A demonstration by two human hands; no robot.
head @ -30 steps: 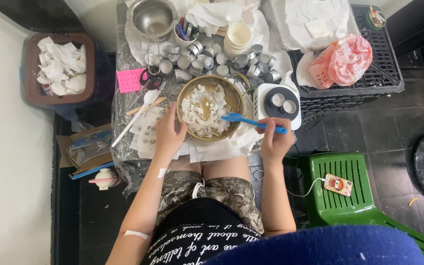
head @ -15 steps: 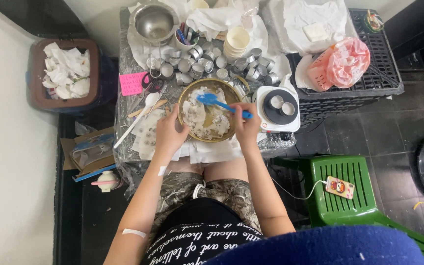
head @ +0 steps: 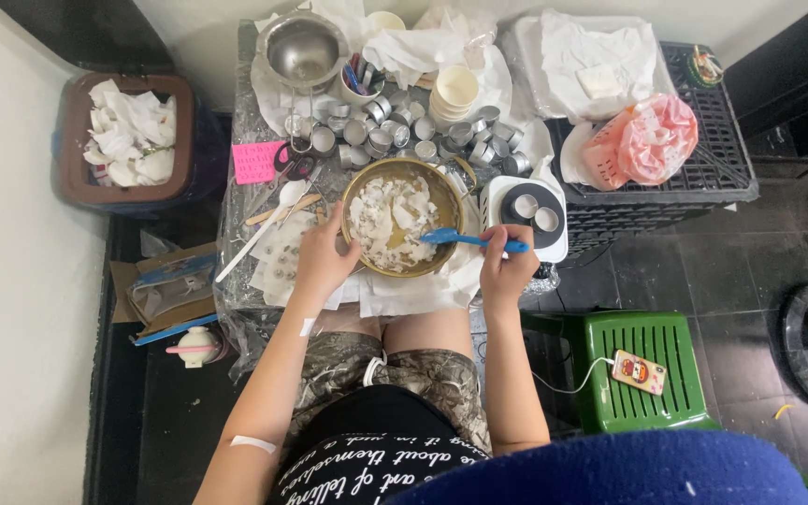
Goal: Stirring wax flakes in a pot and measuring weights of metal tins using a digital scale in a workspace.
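- Blue spatula (head: 471, 239) lies almost level, blade in the brass bowl (head: 355, 192), handle running right.
- Right hand (head: 507, 269) pinches that handle, nearer.
- Left hand (head: 323, 263) curls on the bowl's near-left rim.

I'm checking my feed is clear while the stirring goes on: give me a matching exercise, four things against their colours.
Things:
1. spatula in the right hand
2. bowl steadied by the left hand
3. stool
4. silicone mould

Colours:
A. green
B. pink
C. blue
D. gold

Pairs: 1-C, 2-D, 3-A, 4-B
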